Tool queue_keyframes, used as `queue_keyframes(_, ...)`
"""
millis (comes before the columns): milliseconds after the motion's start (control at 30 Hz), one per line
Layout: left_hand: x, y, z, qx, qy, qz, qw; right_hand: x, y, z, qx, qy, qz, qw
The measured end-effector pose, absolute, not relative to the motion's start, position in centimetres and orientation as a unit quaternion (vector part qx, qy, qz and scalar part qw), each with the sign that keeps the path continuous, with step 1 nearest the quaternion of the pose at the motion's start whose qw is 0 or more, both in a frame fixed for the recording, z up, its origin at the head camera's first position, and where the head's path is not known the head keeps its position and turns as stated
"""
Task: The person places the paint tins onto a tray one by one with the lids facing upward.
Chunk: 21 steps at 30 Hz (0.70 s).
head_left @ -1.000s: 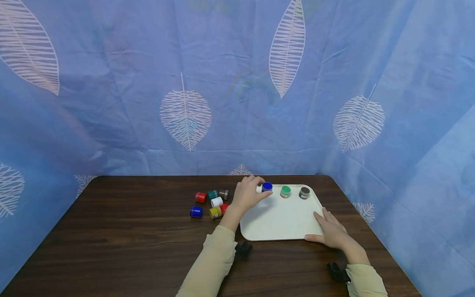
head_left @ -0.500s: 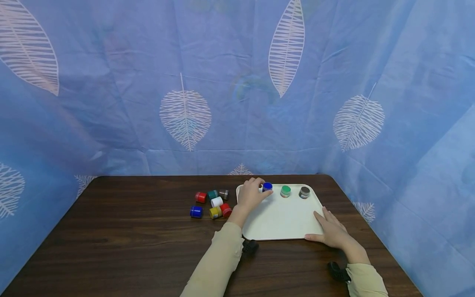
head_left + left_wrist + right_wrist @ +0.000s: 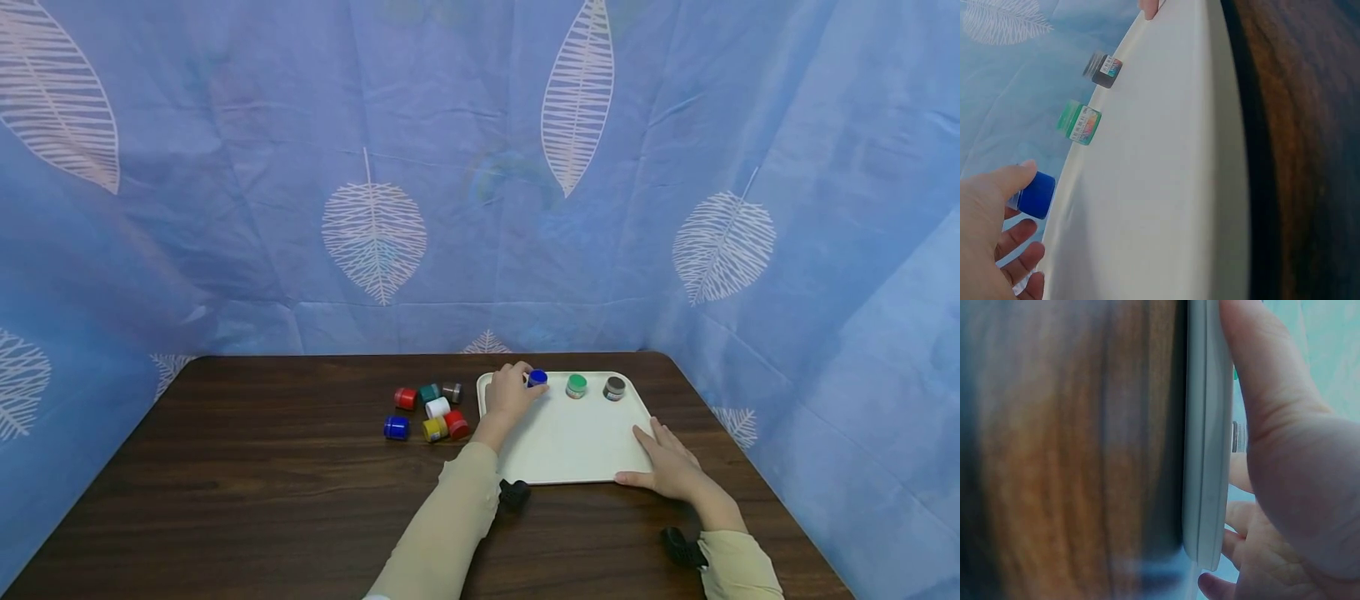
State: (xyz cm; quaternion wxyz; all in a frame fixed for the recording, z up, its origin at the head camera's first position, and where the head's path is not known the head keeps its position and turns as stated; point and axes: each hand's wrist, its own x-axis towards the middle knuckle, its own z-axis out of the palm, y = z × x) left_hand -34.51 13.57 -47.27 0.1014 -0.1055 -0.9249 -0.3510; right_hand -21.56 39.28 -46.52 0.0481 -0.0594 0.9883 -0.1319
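My left hand (image 3: 510,395) pinches a small paint jar with a blue lid (image 3: 537,378) between thumb and fingers, at the back left of a white tray (image 3: 570,442). In the left wrist view the blue paint jar (image 3: 1038,195) stands upright close to the tray's far rim. To its right, a green-lidded paint jar (image 3: 576,386) and a dark brown one (image 3: 614,388) stand upright in a row. My right hand (image 3: 670,468) rests spread on the tray's front right corner, its thumb along the front rim.
Left of the tray several paint jars lie loose on the dark wooden table (image 3: 225,483): red (image 3: 406,398), teal (image 3: 430,393), brown (image 3: 452,392), white (image 3: 438,407), yellow (image 3: 435,429), another red (image 3: 457,424) and blue (image 3: 397,428). A blue leaf-patterned cloth (image 3: 480,167) hangs behind.
My left wrist and forearm have shifted right, uncovering the tray's left corner and the nearer red jar. The held blue jar has moved only slightly. My right hand stays put.
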Motion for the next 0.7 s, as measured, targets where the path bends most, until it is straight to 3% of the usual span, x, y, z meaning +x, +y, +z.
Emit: queue_keyframes(700, -34.7, 15.0, -47.5, -0.076, -0.944, -0.307, 0.090, -21.3, 39.1, -46.5, -0.063, 0.989, -0.126, 0.033)
